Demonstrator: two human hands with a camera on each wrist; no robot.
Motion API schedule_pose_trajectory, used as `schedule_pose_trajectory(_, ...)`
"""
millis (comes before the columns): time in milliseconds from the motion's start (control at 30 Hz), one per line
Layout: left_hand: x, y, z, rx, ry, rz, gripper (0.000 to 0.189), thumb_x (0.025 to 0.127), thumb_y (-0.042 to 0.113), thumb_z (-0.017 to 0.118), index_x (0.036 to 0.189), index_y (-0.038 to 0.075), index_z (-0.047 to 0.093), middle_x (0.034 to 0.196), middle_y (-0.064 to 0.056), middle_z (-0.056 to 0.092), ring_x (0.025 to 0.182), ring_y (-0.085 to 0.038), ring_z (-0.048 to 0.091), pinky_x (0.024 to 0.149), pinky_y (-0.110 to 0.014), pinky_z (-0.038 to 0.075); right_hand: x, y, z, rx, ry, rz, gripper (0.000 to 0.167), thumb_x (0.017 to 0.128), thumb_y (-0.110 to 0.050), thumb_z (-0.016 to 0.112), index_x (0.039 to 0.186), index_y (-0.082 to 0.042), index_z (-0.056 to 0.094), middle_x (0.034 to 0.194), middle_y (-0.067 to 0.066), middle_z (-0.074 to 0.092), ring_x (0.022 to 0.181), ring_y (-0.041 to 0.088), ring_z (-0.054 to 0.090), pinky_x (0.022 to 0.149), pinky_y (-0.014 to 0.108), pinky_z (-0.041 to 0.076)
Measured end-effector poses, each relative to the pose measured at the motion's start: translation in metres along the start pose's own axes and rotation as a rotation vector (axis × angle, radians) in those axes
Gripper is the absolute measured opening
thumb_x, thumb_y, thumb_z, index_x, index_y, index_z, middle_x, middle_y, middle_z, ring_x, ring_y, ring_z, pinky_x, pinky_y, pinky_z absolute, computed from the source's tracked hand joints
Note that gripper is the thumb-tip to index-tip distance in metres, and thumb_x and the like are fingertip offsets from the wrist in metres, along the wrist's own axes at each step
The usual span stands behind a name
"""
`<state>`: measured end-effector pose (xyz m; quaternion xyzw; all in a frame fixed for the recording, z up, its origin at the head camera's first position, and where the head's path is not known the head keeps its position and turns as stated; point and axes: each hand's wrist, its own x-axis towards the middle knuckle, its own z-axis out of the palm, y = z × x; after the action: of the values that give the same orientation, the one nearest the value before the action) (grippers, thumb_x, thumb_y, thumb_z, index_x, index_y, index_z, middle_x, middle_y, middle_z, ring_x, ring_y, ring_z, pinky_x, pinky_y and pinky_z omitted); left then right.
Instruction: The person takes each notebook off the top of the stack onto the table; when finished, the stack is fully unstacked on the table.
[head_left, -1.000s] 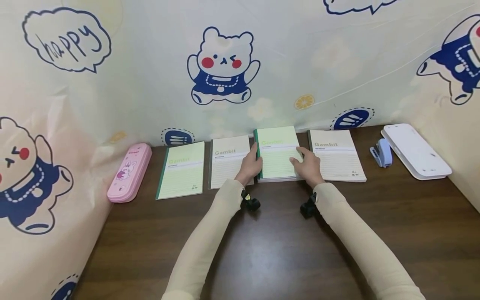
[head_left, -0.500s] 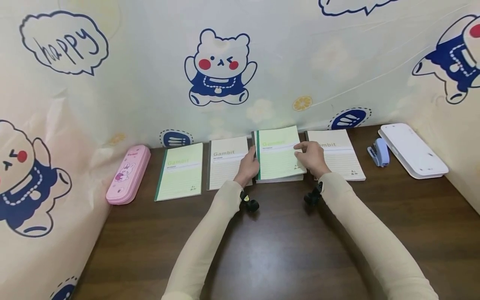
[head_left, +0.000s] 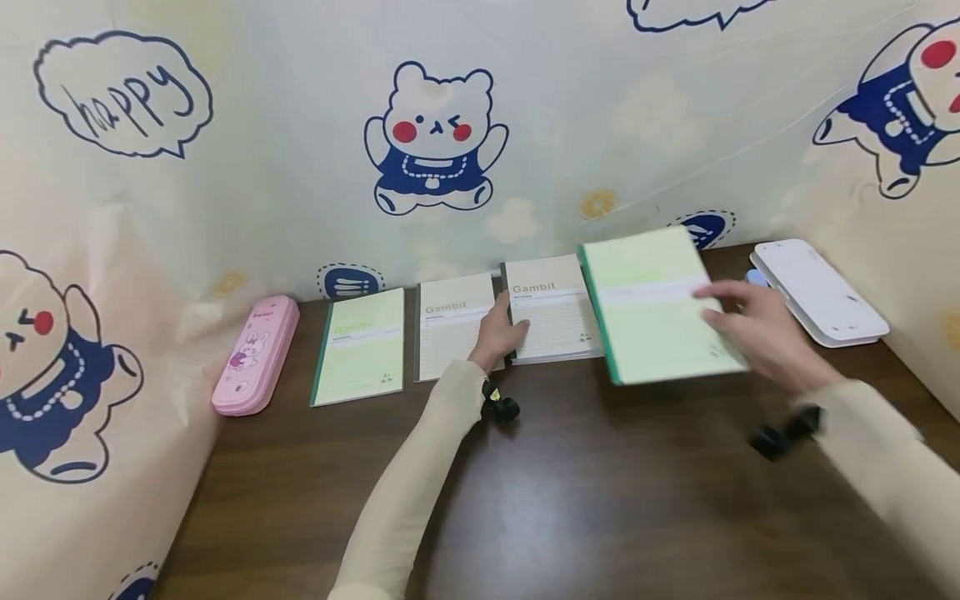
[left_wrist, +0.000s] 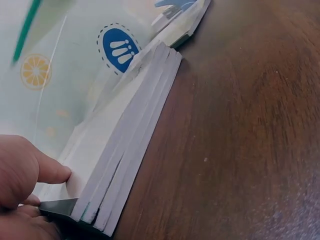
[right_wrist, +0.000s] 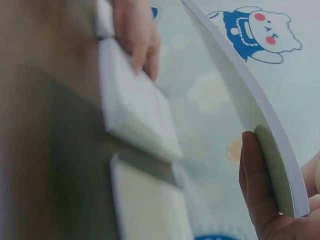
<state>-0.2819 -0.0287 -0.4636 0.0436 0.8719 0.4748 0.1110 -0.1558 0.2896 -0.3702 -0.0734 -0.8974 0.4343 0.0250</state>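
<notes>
My right hand [head_left: 761, 333] pinches the right edge of a pale green notebook [head_left: 652, 304] with a dark green spine. It is held raised and tilted above the table, over the right-hand spot in the row. In the right wrist view, fingers [right_wrist: 255, 175] press one face of this notebook [right_wrist: 250, 95]. My left hand [head_left: 498, 333] grips the spine edge of a stack of notebooks [head_left: 555, 308] with a grey "Gambit" cover on top. The left wrist view has its thumb [left_wrist: 50, 170] on the cover and fingers beside the spine. Another notebook is mostly hidden beneath the raised one.
Left of the stack lie a grey notebook [head_left: 456, 325] and a green notebook [head_left: 360, 346]. A pink pencil case [head_left: 255, 354] sits at far left. A white case [head_left: 821, 292] lies at right, beside a mostly hidden blue stapler [head_left: 756, 277]. A printed curtain [head_left: 285, 150] stands behind.
The right hand has lifted the green notebook off the middle stack and carried it right, uncovering a grey notebook on top. The left hand has stayed at the stack.
</notes>
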Motion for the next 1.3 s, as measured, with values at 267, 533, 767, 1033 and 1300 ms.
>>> schedule_pose_trajectory(267, 0.002, 0.003, -0.005, 0.036, 0.011, -0.003, 0.074, 0.094, 0.017, 0.055, 0.155, 0.005, 0.015, 0.163, -0.012, 0.015, 0.150, -0.027, 0.015, 0.121, -0.038, 0.018, -0.094, 0.075, -0.043, 0.008, 0.062, 0.134, 0.017, 0.094, -0.022, 0.064, 0.110, -0.027, 0.067, 0.090, -0.029, 0.057, 0.063, 0.003, 0.056, 0.052, 0.025, 0.046)
schedule_pose_trajectory(533, 0.003, -0.004, -0.012, 0.034, 0.013, -0.026, 0.074, 0.094, 0.018, 0.055, 0.155, 0.007, 0.015, 0.162, -0.012, 0.018, 0.150, -0.028, 0.017, 0.121, -0.039, 0.019, -0.122, 0.098, -0.013, 0.005, 0.007, 0.142, 0.030, 0.094, -0.026, 0.065, 0.120, -0.010, 0.067, 0.111, -0.023, 0.059, 0.082, -0.009, 0.046, 0.063, 0.017, 0.042)
schedule_pose_trajectory(767, 0.003, -0.007, -0.011, 0.019, 0.011, -0.017, 0.074, 0.094, 0.017, 0.056, 0.155, 0.007, 0.015, 0.162, -0.013, 0.019, 0.150, -0.029, 0.017, 0.121, -0.040, 0.019, -0.120, 0.095, 0.017, -0.160, -0.070, 0.123, 0.034, 0.092, -0.014, 0.063, 0.122, 0.002, 0.061, 0.126, 0.032, 0.055, 0.099, 0.012, 0.051, 0.069, 0.015, 0.036)
schedule_pose_trajectory(1033, 0.001, -0.004, -0.006, 0.043, 0.013, -0.033, 0.073, 0.094, 0.017, 0.055, 0.156, 0.009, 0.016, 0.161, -0.012, 0.021, 0.149, -0.029, 0.019, 0.121, -0.041, 0.021, -0.115, 0.085, 0.022, -0.474, -0.080, -0.105, 0.047, 0.086, -0.004, 0.063, 0.128, 0.014, 0.050, 0.074, 0.016, 0.052, 0.071, 0.025, 0.046, 0.057, 0.033, 0.037)
schedule_pose_trajectory(1300, 0.000, 0.001, 0.002, 0.032, -0.005, -0.002, 0.072, 0.095, 0.016, 0.055, 0.155, 0.009, 0.017, 0.162, -0.011, 0.019, 0.150, -0.028, 0.018, 0.121, -0.040, 0.020, -0.113, 0.072, 0.020, -0.634, -0.097, -0.092, 0.057, 0.082, -0.022, 0.073, 0.122, 0.013, 0.056, 0.092, 0.031, 0.050, 0.077, 0.036, 0.050, 0.057, 0.042, 0.043)
